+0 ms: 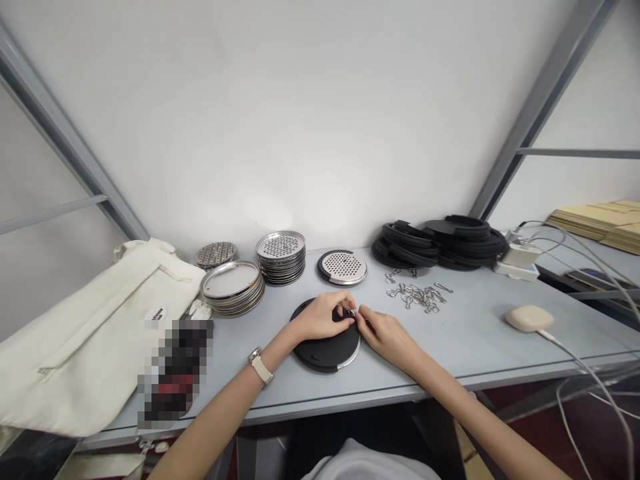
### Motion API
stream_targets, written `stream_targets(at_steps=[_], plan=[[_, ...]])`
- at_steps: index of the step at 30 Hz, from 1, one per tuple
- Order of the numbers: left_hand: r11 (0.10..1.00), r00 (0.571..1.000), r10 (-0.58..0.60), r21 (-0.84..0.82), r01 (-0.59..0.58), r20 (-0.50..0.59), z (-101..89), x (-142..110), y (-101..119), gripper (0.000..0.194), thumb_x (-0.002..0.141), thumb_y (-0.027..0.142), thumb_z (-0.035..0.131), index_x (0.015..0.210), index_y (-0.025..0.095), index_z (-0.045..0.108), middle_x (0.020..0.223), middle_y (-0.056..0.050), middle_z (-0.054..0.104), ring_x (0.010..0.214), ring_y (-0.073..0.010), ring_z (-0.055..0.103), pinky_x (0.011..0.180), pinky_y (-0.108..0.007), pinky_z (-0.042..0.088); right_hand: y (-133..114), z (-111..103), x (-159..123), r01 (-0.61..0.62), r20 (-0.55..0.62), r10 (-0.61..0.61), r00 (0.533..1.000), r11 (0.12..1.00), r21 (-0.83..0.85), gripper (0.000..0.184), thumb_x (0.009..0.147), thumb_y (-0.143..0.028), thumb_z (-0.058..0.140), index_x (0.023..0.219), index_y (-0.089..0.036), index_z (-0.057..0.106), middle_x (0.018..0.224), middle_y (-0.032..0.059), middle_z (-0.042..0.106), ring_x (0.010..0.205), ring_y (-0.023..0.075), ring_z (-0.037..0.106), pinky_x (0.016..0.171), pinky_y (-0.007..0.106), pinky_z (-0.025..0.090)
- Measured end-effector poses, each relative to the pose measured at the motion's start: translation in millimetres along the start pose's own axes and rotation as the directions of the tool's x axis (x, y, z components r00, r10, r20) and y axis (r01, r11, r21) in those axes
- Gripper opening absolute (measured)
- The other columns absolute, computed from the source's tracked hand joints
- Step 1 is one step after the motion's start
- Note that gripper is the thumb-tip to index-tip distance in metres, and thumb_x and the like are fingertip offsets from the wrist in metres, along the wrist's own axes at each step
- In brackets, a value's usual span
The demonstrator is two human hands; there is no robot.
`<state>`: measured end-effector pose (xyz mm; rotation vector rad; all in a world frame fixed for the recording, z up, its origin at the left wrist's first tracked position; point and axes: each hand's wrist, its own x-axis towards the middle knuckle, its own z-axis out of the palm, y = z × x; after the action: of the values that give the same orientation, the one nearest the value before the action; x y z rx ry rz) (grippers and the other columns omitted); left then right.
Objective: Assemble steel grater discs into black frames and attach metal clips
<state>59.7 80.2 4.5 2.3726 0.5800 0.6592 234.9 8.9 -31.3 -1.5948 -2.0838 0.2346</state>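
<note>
A round black disc (320, 350) with a silver metal rim on its right side lies flat on the table in front of me. Over its upper part, my left hand (327, 317) curls with thumb and fingers pinched towards the right edge. My right hand (387, 333) meets it there, its fingertips pinched together. Between the two sets of fingertips shows a small metal clip (353, 313), mostly hidden by the fingers. Behind the disc lies a round grater (345, 267) with a black edge piece. Several loose wire clips (417, 297) are scattered to the right.
Stacked metal grater discs (281, 257) and plain-topped discs (233, 287) stand back left. Black round holders (460, 243) are piled back right. A cream bag (100, 340) covers the left side. A corded beige device (529, 318) lies right, near a white plug adapter (520, 257).
</note>
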Motion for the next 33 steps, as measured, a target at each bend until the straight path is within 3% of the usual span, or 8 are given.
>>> stream_targets(at_steps=[10,18,26,33], plan=[[0.999,0.999,0.028,-0.024,-0.027,0.020,0.8,-1.1,0.9,0.020,0.079,0.012,0.054,0.098,0.019,0.053,0.089,-0.001,0.063,0.074,-0.0120,0.057,0.071,-0.025,0.047,2.7,0.1,0.5,-0.016,-0.049,0.017,0.999,1.000,0.020,0.023,0.096,-0.030,0.029,0.078,-0.022,0.042,0.061,0.0008,0.059,0.052,0.0165,0.056,0.052,0.026,0.029],[0.993,0.997,0.061,0.106,-0.057,-0.037,2.1,-0.6,-1.2,0.018,0.076,0.012,0.056,0.092,0.019,0.052,0.088,-0.002,0.056,0.080,-0.0151,0.052,0.075,-0.028,0.046,2.7,1.3,0.4,0.010,0.012,-0.009,1.000,0.999,-0.037,0.029,0.098,-0.032,0.026,0.081,-0.022,0.047,0.064,0.0018,0.062,0.055,0.0172,0.059,0.053,0.026,0.029],[0.986,0.998,0.054,0.160,-0.050,-0.018,1.2,-1.4,1.4,0.022,0.076,0.013,0.054,0.096,0.019,0.050,0.092,-0.002,0.055,0.084,-0.0166,0.052,0.077,-0.030,0.045,2.5,1.3,1.2,-0.008,0.024,0.009,1.000,1.000,-0.030,0.033,0.099,-0.032,0.025,0.084,-0.021,0.052,0.068,0.0025,0.065,0.060,0.0166,0.061,0.056,0.025,0.031],[0.931,0.998,-0.051,0.360,0.063,-0.044,2.2,-2.7,2.6,0.017,0.074,0.023,0.056,0.086,0.020,0.044,0.075,0.001,0.049,0.068,-0.0158,0.048,0.062,-0.027,0.038,-1.8,1.6,5.7,-0.077,0.037,0.080,0.996,0.993,-0.085,0.034,0.098,-0.030,0.028,0.082,-0.020,0.056,0.069,0.0040,0.067,0.062,0.0175,0.063,0.056,0.025,0.030]])
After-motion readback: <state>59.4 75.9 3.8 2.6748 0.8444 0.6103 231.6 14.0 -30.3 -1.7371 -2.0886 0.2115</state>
